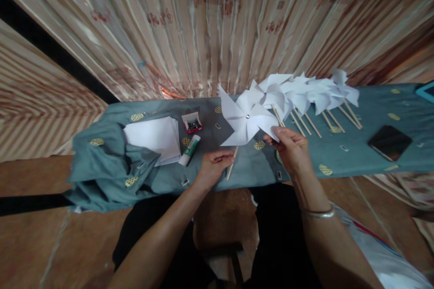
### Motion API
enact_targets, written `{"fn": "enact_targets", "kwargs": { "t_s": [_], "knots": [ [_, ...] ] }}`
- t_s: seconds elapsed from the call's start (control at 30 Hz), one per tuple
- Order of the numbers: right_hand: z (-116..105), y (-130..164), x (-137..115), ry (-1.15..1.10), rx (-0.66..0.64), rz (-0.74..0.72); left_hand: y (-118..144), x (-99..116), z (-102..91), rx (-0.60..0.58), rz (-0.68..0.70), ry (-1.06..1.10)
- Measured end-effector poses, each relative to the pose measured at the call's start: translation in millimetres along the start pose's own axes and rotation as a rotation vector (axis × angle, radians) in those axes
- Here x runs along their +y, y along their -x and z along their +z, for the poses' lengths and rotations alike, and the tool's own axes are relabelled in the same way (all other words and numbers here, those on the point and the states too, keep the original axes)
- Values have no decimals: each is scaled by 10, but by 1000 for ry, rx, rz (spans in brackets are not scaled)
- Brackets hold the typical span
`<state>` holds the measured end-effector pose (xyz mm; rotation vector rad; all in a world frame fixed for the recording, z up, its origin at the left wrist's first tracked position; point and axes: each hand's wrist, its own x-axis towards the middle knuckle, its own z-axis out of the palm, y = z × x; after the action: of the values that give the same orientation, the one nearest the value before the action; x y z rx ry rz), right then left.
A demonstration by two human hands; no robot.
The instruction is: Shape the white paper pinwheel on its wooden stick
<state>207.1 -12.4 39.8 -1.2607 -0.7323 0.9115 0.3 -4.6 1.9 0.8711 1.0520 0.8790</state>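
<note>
White paper pinwheel [244, 119] up front, between the two hands and just above them, silver pin at its centre, wooden stick [233, 162] running down from under the blades. Left hand [213, 166] curled around the lower part of that stick, fingers closed on it. Right hand [292, 148] pinching the tip of the lower right blade between thumb and fingertips, a thin metal bangle [318, 213] further down at the wrist.

Beyond the right hand, a row of finished pinwheels [310, 92] lying overlapped, sticks fanned out toward the hand. Further right of that hand, well apart, a dark phone [389, 142] lying flat.

Left of the left hand, close by, a glue stick [190, 150] with a green label lying on its side, nearly touching a stack of white paper squares [154, 137]. Just above the glue stick, a small red box [192, 123], open, holding what look like small pins, too small to tell for sure.

All of it on the table [366, 113], covered in a blue-grey cloth with yellow patches, the cloth bunched into folds at the far left, past the paper. Striped curtain [210, 22] hanging behind.
</note>
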Motion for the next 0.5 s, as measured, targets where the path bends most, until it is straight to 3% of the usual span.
{"fn": "enact_targets", "kwargs": {
  "t_s": [0.5],
  "knots": [
    [50,145,80,102,-166,40,0,25,2,0,2,49]
  ]
}}
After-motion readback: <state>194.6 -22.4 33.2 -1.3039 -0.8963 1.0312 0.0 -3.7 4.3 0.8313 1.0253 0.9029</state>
